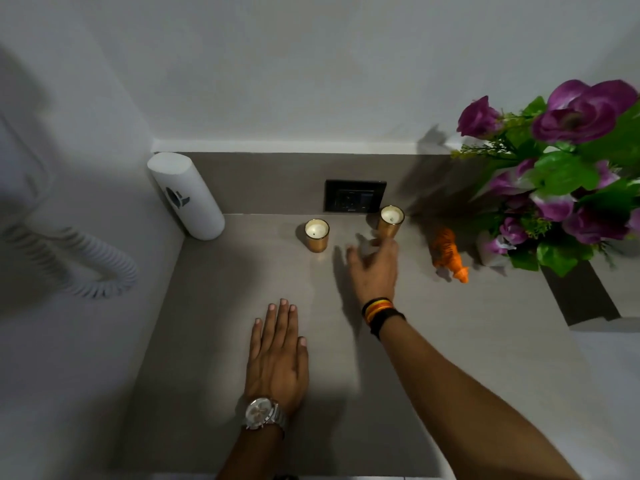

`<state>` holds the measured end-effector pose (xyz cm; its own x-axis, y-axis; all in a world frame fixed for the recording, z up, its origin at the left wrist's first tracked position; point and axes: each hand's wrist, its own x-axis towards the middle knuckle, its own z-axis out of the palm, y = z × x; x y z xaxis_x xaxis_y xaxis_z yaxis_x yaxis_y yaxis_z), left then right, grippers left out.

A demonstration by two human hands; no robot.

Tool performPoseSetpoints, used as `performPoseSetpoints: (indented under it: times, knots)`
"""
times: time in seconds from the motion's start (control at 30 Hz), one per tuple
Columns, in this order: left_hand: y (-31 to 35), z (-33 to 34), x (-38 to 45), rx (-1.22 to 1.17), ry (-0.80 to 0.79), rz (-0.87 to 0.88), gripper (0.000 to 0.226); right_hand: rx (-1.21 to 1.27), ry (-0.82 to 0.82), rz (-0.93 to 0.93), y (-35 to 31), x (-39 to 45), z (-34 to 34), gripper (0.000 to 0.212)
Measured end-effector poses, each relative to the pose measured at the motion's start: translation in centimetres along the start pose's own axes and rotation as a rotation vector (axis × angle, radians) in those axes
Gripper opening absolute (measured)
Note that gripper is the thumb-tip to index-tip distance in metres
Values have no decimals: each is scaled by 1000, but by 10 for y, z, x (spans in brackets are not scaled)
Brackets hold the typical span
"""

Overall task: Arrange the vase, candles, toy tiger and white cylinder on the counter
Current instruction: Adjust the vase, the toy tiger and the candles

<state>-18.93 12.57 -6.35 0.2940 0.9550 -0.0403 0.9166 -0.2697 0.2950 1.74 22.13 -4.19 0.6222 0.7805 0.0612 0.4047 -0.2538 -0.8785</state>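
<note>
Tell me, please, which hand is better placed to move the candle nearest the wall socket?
The right hand: its blurred fingers are already at the base of that candle. The left hand lies flat on the counter, nearer the person.

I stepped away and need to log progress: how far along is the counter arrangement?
Looks placed: white cylinder in the back-left corner, left candle upright, toy tiger beside the vase of flowers. In hand: the right hand is at the right candle; grip blurred. Left hand rests flat. Left: settling that candle.
</note>
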Motion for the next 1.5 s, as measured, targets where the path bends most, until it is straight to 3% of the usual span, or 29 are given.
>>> performPoseSetpoints:
  times: [0.07,0.13,0.37,0.73,0.9,1.07,1.2,1.3,1.4,1.5]
  knots:
    - [0,1,0,9,-5,-1,66,-49,-178,-66,-8,-12,21,72]
    - [-2,4,1,10,-3,-4,67,-101,-257,-86,-17,-10,36,83]
    - [-3,6,2,-33,53,-4,63,-177,-229,-106,-24,22,57,59]
    - [-4,9,2,-28,83,11,61,-122,-278,-51,-27,38,66,70]
    - [-6,12,2,-29,48,8,64,-86,-296,-64,-20,-18,30,64]
    - [-5,11,2,50,-9,-7,64,-357,-328,-336,25,-125,-25,59]
    - [-6,10,2,66,-43,-12,63,-677,-400,-412,55,-155,-41,69]
    - [-3,8,0,68,-47,-1,64,-735,-410,-408,55,-155,-41,70]
    - [-4,2,2,-37,-12,-17,63,-740,-425,-413,55,-156,-41,69]
    - [-16,-19,35,-286,151,-225,63,-745,-433,-410,55,-154,-42,69]
